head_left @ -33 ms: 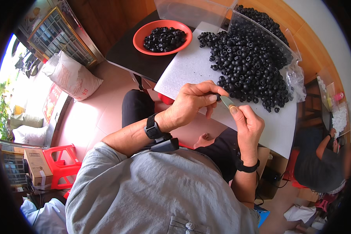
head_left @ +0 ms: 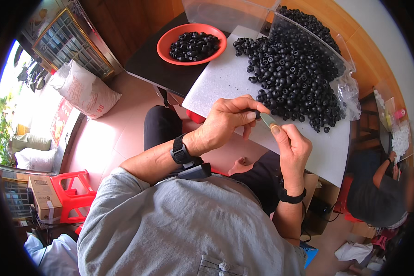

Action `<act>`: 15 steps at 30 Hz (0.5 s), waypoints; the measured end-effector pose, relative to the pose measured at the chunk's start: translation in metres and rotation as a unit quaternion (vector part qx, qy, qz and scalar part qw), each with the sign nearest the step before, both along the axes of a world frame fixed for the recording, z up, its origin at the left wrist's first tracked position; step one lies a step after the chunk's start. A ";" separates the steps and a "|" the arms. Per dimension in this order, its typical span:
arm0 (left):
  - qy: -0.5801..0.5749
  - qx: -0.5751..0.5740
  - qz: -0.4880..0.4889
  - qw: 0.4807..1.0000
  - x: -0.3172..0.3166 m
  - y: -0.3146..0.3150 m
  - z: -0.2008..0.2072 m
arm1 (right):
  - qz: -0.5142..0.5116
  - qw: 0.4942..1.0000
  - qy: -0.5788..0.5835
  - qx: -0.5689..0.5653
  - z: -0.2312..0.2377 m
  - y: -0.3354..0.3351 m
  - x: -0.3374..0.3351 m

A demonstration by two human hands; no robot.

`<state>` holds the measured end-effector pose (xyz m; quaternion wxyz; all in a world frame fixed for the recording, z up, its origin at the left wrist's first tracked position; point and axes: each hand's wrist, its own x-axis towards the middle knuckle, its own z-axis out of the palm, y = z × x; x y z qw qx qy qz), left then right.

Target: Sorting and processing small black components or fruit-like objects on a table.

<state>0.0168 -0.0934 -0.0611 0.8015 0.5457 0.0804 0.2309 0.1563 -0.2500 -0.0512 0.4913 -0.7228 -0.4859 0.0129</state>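
A white board (head_left: 221, 87) bears a heap of round, holed black beads (head_left: 290, 80). Left of the board sits an orange bowl (head_left: 163, 48). Over the board's near edge, the right hand (head_left: 293, 145) grips a pale-bladed knife (head_left: 267, 120) beside the left hand (head_left: 223, 120), which pinches one small dark bead (head_left: 257, 114).

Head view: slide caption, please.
Left hand pinches a black piece, right hand holds a blade beside it, near a heap of black pieces.

On my remote view, I hold the left forearm (head_left: 154, 161) angled toward two o'clock, the left hand (head_left: 223, 120) closing thumb and index finger in a pinch. The right forearm (head_left: 288, 221) points to twelve; the right hand (head_left: 293, 146) curls, thumb toward eleven.
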 end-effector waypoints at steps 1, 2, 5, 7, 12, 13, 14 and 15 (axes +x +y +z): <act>0.007 0.001 0.002 1.000 0.000 0.000 0.000 | 0.000 1.000 -0.004 -0.001 0.000 0.000 0.000; 0.015 0.002 0.003 1.000 0.000 0.000 0.000 | 0.000 1.000 -0.004 -0.001 0.000 0.000 0.000; 0.016 0.015 0.007 1.000 0.001 -0.001 0.001 | -0.001 1.000 -0.008 -0.003 0.000 0.000 0.000; 0.019 0.022 0.007 1.000 0.000 0.000 0.001 | 0.003 1.000 -0.013 -0.006 0.003 0.000 -0.002; 0.042 0.035 0.001 0.998 0.001 0.000 0.002 | 0.008 0.999 0.036 0.005 0.000 -0.003 0.001; 0.029 0.009 0.005 1.000 0.002 0.000 0.000 | 0.007 0.996 0.086 0.018 -0.001 -0.003 0.001; 0.016 -0.017 0.009 1.000 0.002 0.000 -0.001 | 0.007 0.996 0.085 0.019 0.000 -0.002 0.001; 0.015 -0.016 0.009 1.000 0.002 0.000 -0.002 | 0.004 0.995 0.096 0.019 0.001 -0.002 0.000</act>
